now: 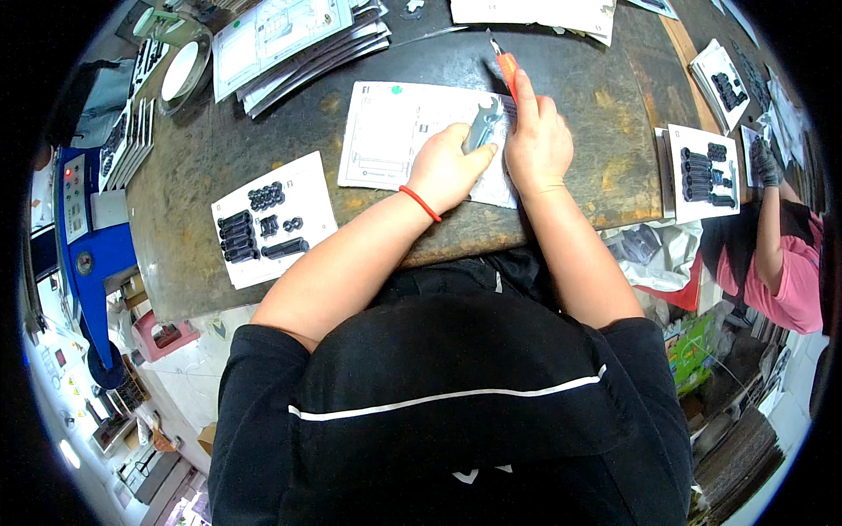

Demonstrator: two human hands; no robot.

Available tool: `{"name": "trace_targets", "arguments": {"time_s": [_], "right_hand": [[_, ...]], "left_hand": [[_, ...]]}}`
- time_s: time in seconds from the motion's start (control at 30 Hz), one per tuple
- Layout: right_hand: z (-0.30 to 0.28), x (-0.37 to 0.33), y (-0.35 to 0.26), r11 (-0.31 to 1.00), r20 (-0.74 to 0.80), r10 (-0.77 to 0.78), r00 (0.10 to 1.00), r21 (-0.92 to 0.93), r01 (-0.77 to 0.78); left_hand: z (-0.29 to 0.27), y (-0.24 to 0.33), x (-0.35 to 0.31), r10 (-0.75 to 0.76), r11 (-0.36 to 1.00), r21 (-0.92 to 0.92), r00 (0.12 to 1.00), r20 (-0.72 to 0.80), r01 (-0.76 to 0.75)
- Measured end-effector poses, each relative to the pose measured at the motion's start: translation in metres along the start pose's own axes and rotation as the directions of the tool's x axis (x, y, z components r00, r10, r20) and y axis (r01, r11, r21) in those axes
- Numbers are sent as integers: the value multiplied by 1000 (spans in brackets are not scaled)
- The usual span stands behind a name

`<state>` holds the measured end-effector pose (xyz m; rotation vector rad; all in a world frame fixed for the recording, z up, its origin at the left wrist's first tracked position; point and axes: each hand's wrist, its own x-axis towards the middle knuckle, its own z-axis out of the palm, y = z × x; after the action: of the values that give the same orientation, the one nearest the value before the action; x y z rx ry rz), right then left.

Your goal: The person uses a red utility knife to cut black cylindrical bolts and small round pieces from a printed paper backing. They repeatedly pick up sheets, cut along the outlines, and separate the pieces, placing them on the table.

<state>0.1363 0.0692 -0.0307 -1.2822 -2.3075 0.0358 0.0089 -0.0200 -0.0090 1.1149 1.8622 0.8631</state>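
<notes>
While your left hand (449, 167) pinches the grey wrench (482, 125) down on the white sheet (386, 131) mid-bench to steady it, your right hand (537, 140) curls around the orange knife (507, 66), blade pointing away from you, near the sheet's far edge.

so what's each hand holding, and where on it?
Left hand grips a grey metal part by its lower end, over the printed sheet. Right hand lies along an orange-handled tool; its tip sticks out beyond the index finger.

Grey part (483, 123) half hidden by left hand (449, 167); sheet (386, 131) print unreadable.
</notes>
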Motion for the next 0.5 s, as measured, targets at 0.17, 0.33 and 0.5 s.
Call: {"name": "trace_targets", "arguments": {"time_s": [0.17,0.33,0.5], "right_hand": [[-1,2,-1,1000,20,-3,1000,-24,3],[-2,2,-4,999,66,-38,997,-35,41],[-18,1,-14,993,168,-99,981,-52,109]], "left_hand": [[-17,3,-6,-105,952,-284,994,38,112],[-48,13,-37,-2,918,-393,994,-110,-41],[-80,-4,-79,1,502,-825,954,301,260]]}}
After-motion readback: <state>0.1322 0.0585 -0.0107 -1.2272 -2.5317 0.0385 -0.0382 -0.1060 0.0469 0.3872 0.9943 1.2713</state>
